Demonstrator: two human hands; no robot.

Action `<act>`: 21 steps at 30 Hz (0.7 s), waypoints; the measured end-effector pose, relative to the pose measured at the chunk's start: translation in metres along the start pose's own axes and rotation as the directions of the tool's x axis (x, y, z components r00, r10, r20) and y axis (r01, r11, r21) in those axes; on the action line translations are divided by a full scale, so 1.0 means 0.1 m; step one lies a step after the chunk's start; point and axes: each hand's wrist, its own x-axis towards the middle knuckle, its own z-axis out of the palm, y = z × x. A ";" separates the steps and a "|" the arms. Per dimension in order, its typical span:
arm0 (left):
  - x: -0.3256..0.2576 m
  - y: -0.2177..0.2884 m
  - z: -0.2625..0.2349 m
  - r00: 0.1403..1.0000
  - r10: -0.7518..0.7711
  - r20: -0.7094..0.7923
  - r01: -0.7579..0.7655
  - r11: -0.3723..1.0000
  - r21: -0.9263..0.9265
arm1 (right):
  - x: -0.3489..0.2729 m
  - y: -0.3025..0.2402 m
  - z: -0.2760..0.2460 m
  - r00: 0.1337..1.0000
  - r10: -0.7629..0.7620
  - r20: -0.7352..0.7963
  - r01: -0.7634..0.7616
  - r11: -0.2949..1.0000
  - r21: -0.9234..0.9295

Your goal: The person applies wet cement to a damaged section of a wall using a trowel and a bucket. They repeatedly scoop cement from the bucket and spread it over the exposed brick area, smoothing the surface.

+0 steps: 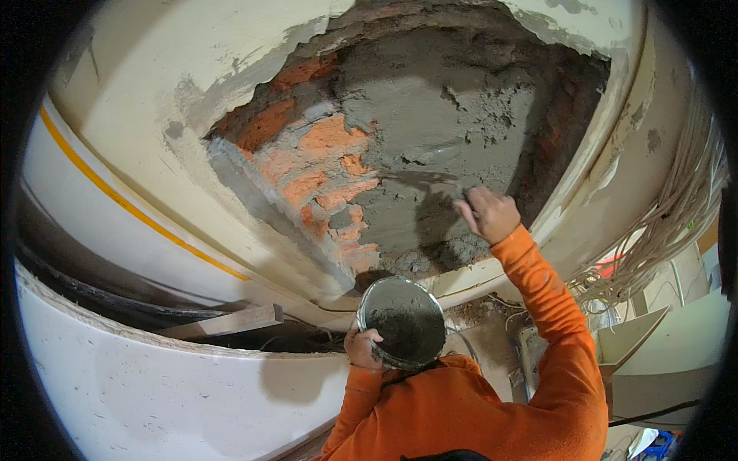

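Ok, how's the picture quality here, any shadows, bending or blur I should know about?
Head view: strong fisheye, the wall's yellow stripe bows and the corners go black. The right hand and trowel cast a dark shadow on the wet mortar. The metal pan in the left hand shows rim glare. Focus is fairly sharp.

No packages, labels, signs or screens visible.
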 end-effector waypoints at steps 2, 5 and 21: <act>0.09 -0.20 -0.19 0.982 0.162 0.097 -0.178 0.968 0.180 | 0.16 -0.12 0.02 1.000 -0.019 0.025 0.019 1.000 -0.006; 0.07 -0.18 -0.18 0.954 0.268 0.133 -0.296 0.913 0.283 | 0.31 -0.14 0.06 0.998 0.047 0.041 -0.047 0.999 -0.001; 0.17 -0.19 -0.26 0.998 -0.052 0.029 0.048 0.991 0.125 | 0.13 0.61 0.32 0.831 0.491 -0.261 -0.400 0.853 0.335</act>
